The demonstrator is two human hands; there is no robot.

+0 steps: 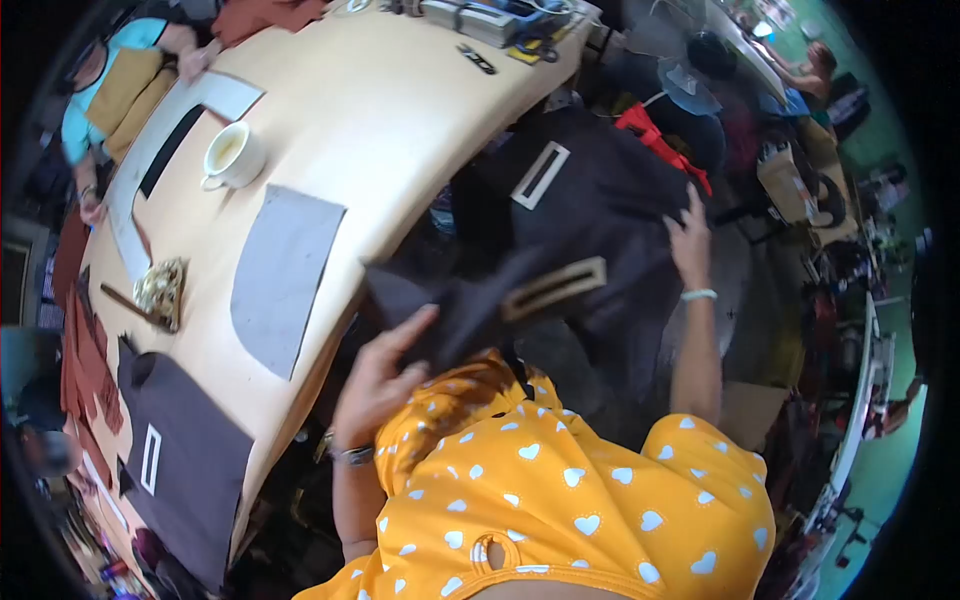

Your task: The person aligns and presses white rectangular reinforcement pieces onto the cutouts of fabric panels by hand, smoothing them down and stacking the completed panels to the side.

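Dark fabric spreads beside the table in front of me, one part blurred by motion. It bears two light rectangular frames, an upper frame and a lower frame. My left hand, with a watch on the wrist, is closed on the near left part of the fabric. At the fabric's right edge is my right hand, a pale band round its wrist. Its fingers are apart and stretched out; the fabric lies against or just beside them.
On the curved table lie a grey fabric piece, a white cup, a patterned object and another dark piece. Across it, a person handles a pale curved strip. Small cutters lie farther back.
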